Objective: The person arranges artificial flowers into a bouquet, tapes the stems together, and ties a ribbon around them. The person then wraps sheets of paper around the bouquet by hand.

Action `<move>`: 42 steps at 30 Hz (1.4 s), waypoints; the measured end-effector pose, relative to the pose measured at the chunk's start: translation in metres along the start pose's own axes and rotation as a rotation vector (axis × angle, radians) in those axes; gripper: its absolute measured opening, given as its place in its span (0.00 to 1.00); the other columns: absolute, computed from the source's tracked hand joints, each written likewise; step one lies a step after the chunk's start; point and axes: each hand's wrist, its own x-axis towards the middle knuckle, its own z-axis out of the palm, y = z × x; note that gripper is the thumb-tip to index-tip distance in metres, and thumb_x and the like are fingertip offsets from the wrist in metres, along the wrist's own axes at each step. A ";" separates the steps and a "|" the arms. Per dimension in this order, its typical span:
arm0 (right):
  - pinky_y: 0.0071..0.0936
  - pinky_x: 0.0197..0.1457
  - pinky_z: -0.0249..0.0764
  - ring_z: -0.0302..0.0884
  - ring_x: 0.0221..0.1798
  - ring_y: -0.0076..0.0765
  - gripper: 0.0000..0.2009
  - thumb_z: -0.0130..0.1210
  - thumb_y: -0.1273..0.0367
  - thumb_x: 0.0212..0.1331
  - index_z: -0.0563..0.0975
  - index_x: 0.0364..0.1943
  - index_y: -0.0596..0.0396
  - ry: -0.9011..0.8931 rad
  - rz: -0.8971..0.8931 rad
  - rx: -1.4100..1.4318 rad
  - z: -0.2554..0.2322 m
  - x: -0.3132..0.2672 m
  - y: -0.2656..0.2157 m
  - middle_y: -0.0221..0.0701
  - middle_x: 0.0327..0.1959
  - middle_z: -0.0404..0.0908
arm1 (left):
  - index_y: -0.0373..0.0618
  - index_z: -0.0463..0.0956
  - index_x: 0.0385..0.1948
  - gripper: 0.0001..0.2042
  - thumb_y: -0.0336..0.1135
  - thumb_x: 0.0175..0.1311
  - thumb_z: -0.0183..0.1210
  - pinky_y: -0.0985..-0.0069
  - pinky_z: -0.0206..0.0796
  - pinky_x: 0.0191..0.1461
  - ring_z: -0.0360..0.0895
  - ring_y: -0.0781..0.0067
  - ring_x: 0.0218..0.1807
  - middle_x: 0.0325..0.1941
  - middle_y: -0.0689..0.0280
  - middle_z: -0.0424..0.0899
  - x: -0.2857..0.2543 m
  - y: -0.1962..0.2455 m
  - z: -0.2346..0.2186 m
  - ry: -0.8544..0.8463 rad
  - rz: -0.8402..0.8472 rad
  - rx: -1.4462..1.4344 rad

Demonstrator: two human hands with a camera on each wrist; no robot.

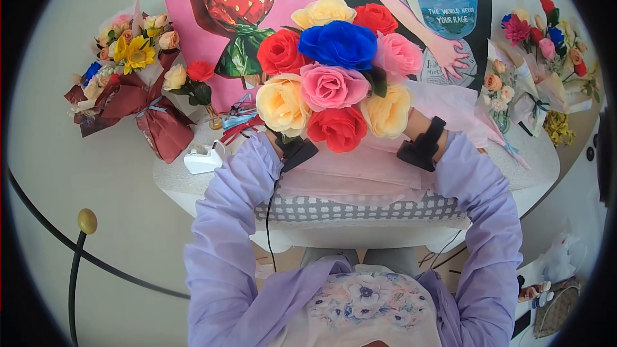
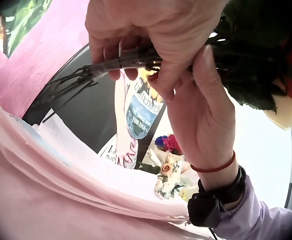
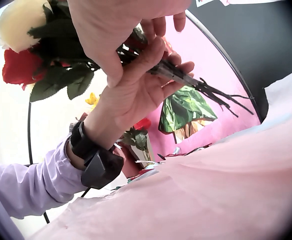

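At twelve o'clock, our left hand (image 3: 136,94) and right hand (image 2: 204,110) grip the stems (image 3: 202,87) of the rose bouquet (image 1: 334,87), seemingly securing them, and the next move calls for steady, firm fingers.

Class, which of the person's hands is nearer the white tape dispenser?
Left. The left hand is at the bouquet stems, to the right of the tape dispenser; the right hand, also at the stems, is farther right.

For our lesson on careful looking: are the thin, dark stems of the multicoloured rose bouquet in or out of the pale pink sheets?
Out: the stems show in open air, with the sheets spread below them.
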 end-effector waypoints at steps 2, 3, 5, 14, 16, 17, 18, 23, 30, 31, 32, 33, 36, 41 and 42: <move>0.30 0.46 0.71 0.73 0.42 0.34 0.11 0.54 0.70 0.51 0.72 0.40 0.53 -0.061 -0.064 -0.095 -0.011 0.001 -0.007 0.34 0.38 0.75 | 0.41 0.65 0.52 0.17 0.35 0.63 0.48 0.72 0.62 0.56 0.69 0.70 0.52 0.52 0.62 0.71 -0.006 0.001 -0.006 0.009 0.009 -0.013; 0.30 0.46 0.71 0.73 0.42 0.34 0.11 0.54 0.70 0.51 0.72 0.40 0.53 -0.068 -0.064 -0.100 -0.018 0.000 -0.011 0.34 0.38 0.75 | 0.41 0.65 0.52 0.17 0.35 0.63 0.48 0.72 0.62 0.56 0.69 0.70 0.52 0.52 0.62 0.71 -0.004 0.000 -0.006 0.015 0.014 -0.023; 0.23 0.42 0.69 0.72 0.42 0.31 0.13 0.55 0.76 0.46 0.73 0.39 0.56 0.083 0.174 -0.117 -0.034 -0.004 -0.022 0.33 0.37 0.74 | 0.41 0.65 0.52 0.17 0.35 0.63 0.48 0.72 0.61 0.56 0.69 0.70 0.52 0.52 0.62 0.71 0.001 -0.004 0.005 0.021 0.020 -0.048; 0.26 0.44 0.65 0.70 0.42 0.33 0.15 0.54 0.80 0.42 0.75 0.39 0.58 -0.120 -0.259 -0.401 -0.123 0.054 -0.137 0.34 0.41 0.74 | 0.41 0.65 0.52 0.17 0.35 0.62 0.48 0.72 0.61 0.56 0.69 0.70 0.53 0.52 0.63 0.71 0.002 -0.018 0.010 0.033 0.024 -0.157; 0.29 0.44 0.66 0.70 0.42 0.37 0.17 0.55 0.78 0.40 0.74 0.40 0.57 -0.409 -0.352 -0.457 -0.112 0.070 -0.159 0.36 0.42 0.74 | 0.41 0.65 0.52 0.17 0.35 0.62 0.48 0.72 0.61 0.56 0.69 0.70 0.53 0.52 0.63 0.71 0.007 -0.018 0.015 0.031 0.022 -0.168; 0.29 0.43 0.67 0.70 0.41 0.39 0.17 0.56 0.76 0.39 0.75 0.39 0.56 -0.483 -0.370 -0.462 -0.103 0.074 -0.163 0.35 0.42 0.74 | 0.41 0.65 0.52 0.17 0.36 0.62 0.48 0.72 0.61 0.56 0.69 0.70 0.53 0.52 0.63 0.71 0.000 -0.017 0.012 0.028 0.021 -0.173; 0.29 0.43 0.67 0.70 0.41 0.39 0.17 0.56 0.76 0.39 0.75 0.39 0.56 -0.480 -0.366 -0.463 -0.094 0.077 -0.162 0.35 0.42 0.74 | 0.41 0.65 0.52 0.17 0.36 0.62 0.48 0.72 0.61 0.56 0.68 0.70 0.53 0.52 0.63 0.71 0.002 -0.018 0.010 0.024 0.019 -0.178; 0.29 0.36 0.67 0.69 0.37 0.36 0.15 0.56 0.73 0.40 0.74 0.37 0.50 -0.587 -0.444 -0.584 -0.071 0.088 -0.151 0.27 0.40 0.73 | 0.41 0.65 0.52 0.17 0.36 0.62 0.48 0.72 0.61 0.56 0.68 0.70 0.53 0.52 0.63 0.71 0.003 -0.015 0.007 0.032 0.016 -0.190; 0.28 0.43 0.64 0.67 0.42 0.33 0.14 0.57 0.70 0.39 0.73 0.35 0.48 -0.616 -0.466 -0.781 -0.068 0.103 -0.157 0.26 0.38 0.71 | 0.41 0.65 0.52 0.17 0.36 0.62 0.48 0.72 0.60 0.57 0.68 0.70 0.53 0.52 0.63 0.71 -0.007 -0.014 0.010 0.045 0.012 -0.220; 0.28 0.44 0.63 0.67 0.43 0.32 0.14 0.57 0.70 0.39 0.73 0.35 0.48 -0.666 -0.450 -0.769 -0.067 0.103 -0.156 0.26 0.38 0.71 | 0.41 0.65 0.52 0.17 0.36 0.62 0.48 0.72 0.60 0.57 0.68 0.70 0.53 0.52 0.63 0.71 -0.007 -0.014 0.009 0.048 0.010 -0.225; 0.28 0.45 0.62 0.66 0.43 0.31 0.13 0.57 0.70 0.39 0.72 0.34 0.48 -0.717 -0.436 -0.755 -0.066 0.102 -0.155 0.25 0.38 0.71 | 0.41 0.65 0.52 0.17 0.36 0.62 0.48 0.72 0.60 0.57 0.68 0.70 0.53 0.53 0.63 0.71 -0.007 -0.014 0.007 0.051 0.009 -0.230; 0.28 0.45 0.62 0.66 0.43 0.31 0.13 0.57 0.70 0.39 0.72 0.34 0.48 -0.719 -0.437 -0.753 -0.064 0.102 -0.153 0.25 0.38 0.71 | 0.41 0.65 0.52 0.17 0.36 0.62 0.48 0.72 0.60 0.57 0.68 0.70 0.53 0.53 0.63 0.71 -0.008 -0.015 0.009 0.056 0.007 -0.236; 0.27 0.44 0.61 0.66 0.43 0.30 0.11 0.56 0.70 0.40 0.72 0.31 0.49 -0.622 -0.487 -0.739 -0.061 0.101 -0.152 0.24 0.35 0.71 | 0.41 0.65 0.52 0.17 0.36 0.62 0.48 0.72 0.60 0.57 0.68 0.71 0.54 0.53 0.63 0.71 -0.014 -0.014 0.008 0.058 -0.001 -0.250; 0.28 0.45 0.61 0.67 0.44 0.29 0.08 0.53 0.70 0.42 0.73 0.30 0.50 -0.741 -0.471 -0.839 -0.064 0.101 -0.155 0.23 0.33 0.72 | 0.41 0.65 0.52 0.17 0.36 0.62 0.48 0.72 0.60 0.57 0.68 0.71 0.54 0.53 0.63 0.71 -0.003 -0.012 0.020 0.056 0.000 -0.272; 0.28 0.45 0.61 0.67 0.44 0.29 0.08 0.53 0.70 0.42 0.73 0.30 0.50 -0.739 -0.472 -0.841 -0.067 0.101 -0.154 0.23 0.33 0.72 | 0.41 0.65 0.52 0.17 0.36 0.62 0.48 0.72 0.60 0.57 0.68 0.71 0.54 0.53 0.63 0.71 -0.006 -0.011 0.016 0.056 0.002 -0.275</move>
